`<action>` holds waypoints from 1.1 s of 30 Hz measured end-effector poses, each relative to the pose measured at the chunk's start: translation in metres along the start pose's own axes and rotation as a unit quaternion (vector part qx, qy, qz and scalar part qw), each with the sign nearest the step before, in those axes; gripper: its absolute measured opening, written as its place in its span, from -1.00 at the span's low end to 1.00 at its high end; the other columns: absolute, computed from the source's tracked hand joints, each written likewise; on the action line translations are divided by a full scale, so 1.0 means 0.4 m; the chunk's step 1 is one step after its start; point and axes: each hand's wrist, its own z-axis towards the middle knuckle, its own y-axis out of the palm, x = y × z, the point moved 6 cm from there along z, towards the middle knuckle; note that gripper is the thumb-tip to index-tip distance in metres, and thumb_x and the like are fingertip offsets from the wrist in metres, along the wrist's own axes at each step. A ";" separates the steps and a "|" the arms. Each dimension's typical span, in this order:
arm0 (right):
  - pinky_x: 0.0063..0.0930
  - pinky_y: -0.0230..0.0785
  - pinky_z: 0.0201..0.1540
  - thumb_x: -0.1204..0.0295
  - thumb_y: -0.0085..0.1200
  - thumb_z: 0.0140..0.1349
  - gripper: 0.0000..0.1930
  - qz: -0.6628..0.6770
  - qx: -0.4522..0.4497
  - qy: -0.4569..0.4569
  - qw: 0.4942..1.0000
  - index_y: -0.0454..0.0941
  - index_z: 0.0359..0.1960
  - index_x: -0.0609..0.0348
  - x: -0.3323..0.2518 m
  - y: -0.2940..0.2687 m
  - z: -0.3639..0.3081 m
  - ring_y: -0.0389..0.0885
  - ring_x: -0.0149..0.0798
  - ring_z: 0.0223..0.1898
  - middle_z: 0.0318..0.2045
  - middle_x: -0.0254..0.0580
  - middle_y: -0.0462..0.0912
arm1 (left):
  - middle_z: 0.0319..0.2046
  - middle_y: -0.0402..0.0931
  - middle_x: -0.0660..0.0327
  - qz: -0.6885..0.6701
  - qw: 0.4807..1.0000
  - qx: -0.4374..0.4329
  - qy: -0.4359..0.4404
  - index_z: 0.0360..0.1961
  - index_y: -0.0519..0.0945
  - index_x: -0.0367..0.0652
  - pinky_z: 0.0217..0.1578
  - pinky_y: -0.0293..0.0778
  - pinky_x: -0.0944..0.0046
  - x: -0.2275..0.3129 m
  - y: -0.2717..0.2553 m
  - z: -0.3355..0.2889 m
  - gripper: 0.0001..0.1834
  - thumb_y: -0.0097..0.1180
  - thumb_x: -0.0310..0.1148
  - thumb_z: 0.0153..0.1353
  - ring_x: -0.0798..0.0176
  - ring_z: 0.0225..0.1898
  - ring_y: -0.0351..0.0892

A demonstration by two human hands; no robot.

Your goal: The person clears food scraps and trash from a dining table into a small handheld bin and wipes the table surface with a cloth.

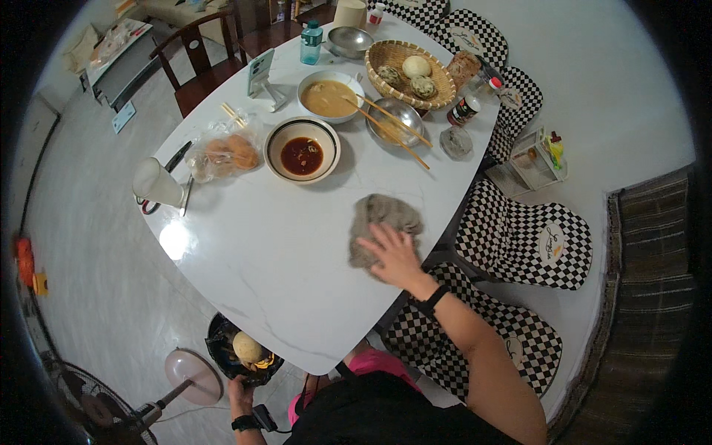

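Note:
My right hand [393,258] lies flat on a grey-brown cloth [382,211] on the white table [252,252], fingers spread over it. Below the table's near left edge, my left hand [239,387] grips the rim of a black-lined trash bin [221,343]. A round, pale yellow-brown item [246,347] and other scraps sit in the bin. Beyond the cloth are a bowl of dark sauce [302,156], a bowl of soup [328,98], and a metal bowl [393,122] with wooden chopsticks [386,132] across it.
A wicker basket [386,55] holds buns. A clear bag of round orange-brown food [230,153], a tilted white cup [157,183], a soda bottle [466,110] and a phone on a stand [261,70] stand about. Checkered chairs [519,230] line the right; a fan [96,400] is lower left.

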 end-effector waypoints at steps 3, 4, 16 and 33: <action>0.33 -0.16 0.19 0.20 0.01 0.03 -0.29 -0.036 0.031 0.135 0.990 0.06 0.29 -0.30 0.196 -0.026 0.026 -0.06 0.06 0.32 0.32 -0.10 0.01 | -0.22 0.44 0.07 0.001 1.000 0.015 0.002 -0.08 0.36 -0.35 -0.18 0.47 -0.01 -0.016 -0.048 0.029 -0.63 -0.19 -0.64 0.00 0.01 -0.21 0.47; 0.33 -0.20 0.21 0.20 -0.02 0.05 -0.29 -0.015 0.032 0.169 0.985 0.03 0.30 -0.29 0.249 -0.044 0.053 -0.10 0.07 0.34 0.32 -0.10 0.00 | -0.22 0.45 0.06 0.002 0.999 0.039 -0.004 -0.08 0.36 -0.35 -0.18 0.48 -0.03 -0.023 -0.085 0.037 -0.62 -0.19 -0.64 -0.01 -0.02 -0.19 0.48; 0.19 -0.16 0.18 0.12 -0.09 0.19 -0.32 -0.033 0.044 0.224 0.973 -0.05 0.34 -0.21 0.215 -0.008 0.076 -0.11 0.12 0.32 0.35 -0.04 -0.13 | -0.30 0.38 0.13 -0.048 0.995 0.085 -0.017 -0.21 0.32 -0.29 -0.33 0.46 0.11 -0.026 -0.082 0.035 -0.76 -0.14 -0.66 0.03 0.10 -0.33 0.45; 0.09 0.08 0.05 0.41 0.17 -0.04 -0.33 0.030 0.085 -0.112 0.990 0.27 0.20 -0.17 -0.885 0.134 0.027 0.08 0.06 0.24 0.27 -0.14 0.08 | -0.29 0.45 0.14 0.141 0.989 -0.039 -0.006 -0.06 0.33 -0.19 -0.50 0.52 0.16 0.196 -0.083 0.134 -0.57 -0.11 -0.66 -0.04 0.11 -0.37 0.53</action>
